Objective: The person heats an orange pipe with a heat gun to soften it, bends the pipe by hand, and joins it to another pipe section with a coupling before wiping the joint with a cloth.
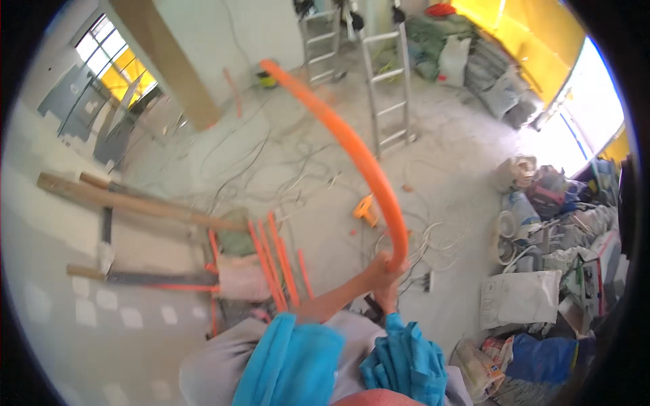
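Note:
A long orange pipe (352, 145) bends in an arc away from me, its far end raised toward the upper left. Around its near end my left hand (377, 271) is closed, slightly blurred. My right hand (388, 292) sits just below and against the left, also closed at the pipe's near end; its fingers are partly hidden. Beside my right wrist shows a dark object (372, 308), too unclear to name. Beyond the hands, an orange pistol-shaped power tool (366, 211) lies on the floor.
Several straight orange pipes (274, 264) lie at left beside a wooden frame (135, 203). Cables (426, 243) trail over the dusty floor. Aluminium ladders (389, 88) stand ahead. Bags and clutter, including a white sack (519, 299), line the right side.

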The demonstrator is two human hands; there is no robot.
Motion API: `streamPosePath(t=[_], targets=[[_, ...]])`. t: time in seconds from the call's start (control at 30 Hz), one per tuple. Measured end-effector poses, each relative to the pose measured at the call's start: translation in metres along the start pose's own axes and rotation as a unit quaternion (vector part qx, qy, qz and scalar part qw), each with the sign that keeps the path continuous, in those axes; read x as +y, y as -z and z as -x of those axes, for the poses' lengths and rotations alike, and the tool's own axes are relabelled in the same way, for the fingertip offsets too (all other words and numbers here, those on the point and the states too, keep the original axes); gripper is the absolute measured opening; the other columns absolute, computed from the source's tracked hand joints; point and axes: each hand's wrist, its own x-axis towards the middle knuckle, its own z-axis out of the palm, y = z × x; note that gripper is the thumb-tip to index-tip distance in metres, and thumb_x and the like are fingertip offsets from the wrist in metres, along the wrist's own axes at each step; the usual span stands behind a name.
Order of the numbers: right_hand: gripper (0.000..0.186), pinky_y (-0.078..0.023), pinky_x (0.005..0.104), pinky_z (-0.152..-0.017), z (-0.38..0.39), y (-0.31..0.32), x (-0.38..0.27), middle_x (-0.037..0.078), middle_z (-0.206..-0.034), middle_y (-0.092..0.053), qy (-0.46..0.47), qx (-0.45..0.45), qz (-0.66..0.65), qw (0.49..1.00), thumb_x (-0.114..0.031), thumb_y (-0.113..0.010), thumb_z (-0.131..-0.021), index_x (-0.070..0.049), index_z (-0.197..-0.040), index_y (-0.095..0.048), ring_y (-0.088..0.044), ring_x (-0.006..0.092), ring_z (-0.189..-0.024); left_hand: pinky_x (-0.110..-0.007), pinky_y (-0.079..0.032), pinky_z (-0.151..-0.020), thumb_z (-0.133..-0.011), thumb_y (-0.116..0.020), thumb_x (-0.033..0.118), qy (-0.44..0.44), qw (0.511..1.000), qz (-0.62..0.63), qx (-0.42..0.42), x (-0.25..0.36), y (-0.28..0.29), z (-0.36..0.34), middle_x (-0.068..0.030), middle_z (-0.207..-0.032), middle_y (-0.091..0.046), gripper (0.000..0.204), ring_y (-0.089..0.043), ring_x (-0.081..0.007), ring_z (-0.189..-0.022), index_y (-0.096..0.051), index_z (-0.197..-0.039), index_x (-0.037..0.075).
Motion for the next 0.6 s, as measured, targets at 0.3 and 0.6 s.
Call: streamPosePath(t=[0.3, 0.6], targets=[[0.033, -0.051, 0.0501, -0.082, 0.035, 0.002, 0.014, 0.026, -0.099, -0.068, -0.031, -0.036, 0.035, 0.998, -0.011, -0.067, -0.088, 0.002, -0.117, -0.062, -0.065, 0.0475, -0.099, -0.035, -0.034, -0.050, -0.095, -0.071, 0.025, 0.030, 0.999, -0.035, -0.027, 0.000, -0.005, 0.011, 0.0026, -0.056, -0.042, 0.040, -0.039, -0.0067, -0.058, -0.054, -0.067, 0.003], [0.031, -0.050, 0.0565, -0.071, 0.031, 0.000, 0.031, 0.026, -0.087, -0.068, -0.013, -0.010, 0.054, 0.998, -0.022, -0.072, -0.086, -0.002, -0.106, -0.063, -0.065, 0.0491, -0.084, -0.029, -0.033, -0.045, -0.097, -0.064, 0.014, -0.022, 0.999, -0.025, -0.035, 0.003, -0.015, 0.009, 0.0041, -0.055, -0.042, 0.039, -0.041, -0.0069, -0.049, -0.047, -0.063, 0.008]])
